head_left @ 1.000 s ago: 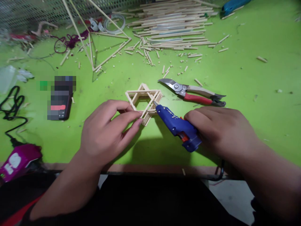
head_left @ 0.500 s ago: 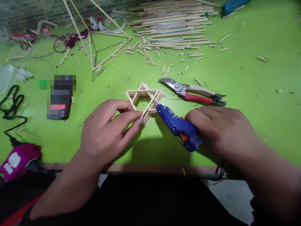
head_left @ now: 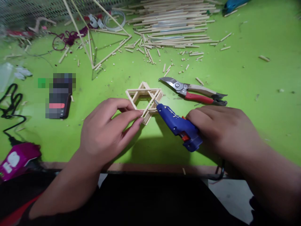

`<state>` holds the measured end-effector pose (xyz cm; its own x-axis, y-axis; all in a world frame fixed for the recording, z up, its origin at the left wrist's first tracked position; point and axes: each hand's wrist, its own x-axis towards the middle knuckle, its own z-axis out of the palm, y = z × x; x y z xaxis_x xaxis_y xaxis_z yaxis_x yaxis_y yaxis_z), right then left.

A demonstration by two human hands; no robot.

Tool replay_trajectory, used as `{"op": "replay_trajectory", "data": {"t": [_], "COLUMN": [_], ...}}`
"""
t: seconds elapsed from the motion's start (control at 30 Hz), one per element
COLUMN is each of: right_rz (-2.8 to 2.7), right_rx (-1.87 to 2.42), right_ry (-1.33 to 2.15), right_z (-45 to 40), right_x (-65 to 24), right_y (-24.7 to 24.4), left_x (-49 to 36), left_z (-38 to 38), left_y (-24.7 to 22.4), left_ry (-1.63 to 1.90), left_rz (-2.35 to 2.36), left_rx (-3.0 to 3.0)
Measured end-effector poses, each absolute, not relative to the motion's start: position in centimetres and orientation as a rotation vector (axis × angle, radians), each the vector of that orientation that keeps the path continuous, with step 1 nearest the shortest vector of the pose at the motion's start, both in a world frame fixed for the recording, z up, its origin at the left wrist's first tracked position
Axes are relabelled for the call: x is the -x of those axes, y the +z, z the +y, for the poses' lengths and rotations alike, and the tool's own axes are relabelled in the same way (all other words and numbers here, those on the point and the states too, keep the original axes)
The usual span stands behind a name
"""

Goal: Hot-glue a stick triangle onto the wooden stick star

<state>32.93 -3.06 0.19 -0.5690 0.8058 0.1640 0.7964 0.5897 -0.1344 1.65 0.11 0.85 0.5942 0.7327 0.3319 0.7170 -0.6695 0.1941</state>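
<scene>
A star-shaped frame of stacked thin wooden sticks [head_left: 144, 90] rests on the green table [head_left: 258, 103]. My left hand [head_left: 107, 127] pinches its lower left corner between thumb and fingers. In my right hand [head_left: 213, 125] is a blue glue gun [head_left: 176, 122] with an orange trigger, the fingers wrapped round its handle. The gun's metal tip touches or nearly touches the right side of the star, at a crossing of sticks. Whether glue is coming out is too small to tell.
Pruning shears [head_left: 188, 91] lie right of the star. Behind are many long sticks [head_left: 174, 23], cut bits, a large stick frame [head_left: 110, 55] and a tape roll [head_left: 114, 21]. A phone [head_left: 60, 97], black cable [head_left: 16, 122] and magenta device [head_left: 20, 160] are at left.
The view has shifted very slightly. Both hands, the star frame and the glue gun hold nearly the same positions.
</scene>
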Motion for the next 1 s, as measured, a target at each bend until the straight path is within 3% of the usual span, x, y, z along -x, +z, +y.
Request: {"op": "replay_trajectory", "data": {"t": [1.0], "right_rz": [-2.59], "right_rx": [1.31], "right_ry": [0.066], "right_z": [-2.97], "right_x": [-32.97], "right_y": [0.0], "left_x": [-1.7], "left_z": [0.11], "left_y": [0.88], "left_ry": [0.55], "left_rz": [1.244], "left_rx": [-2.746]}}
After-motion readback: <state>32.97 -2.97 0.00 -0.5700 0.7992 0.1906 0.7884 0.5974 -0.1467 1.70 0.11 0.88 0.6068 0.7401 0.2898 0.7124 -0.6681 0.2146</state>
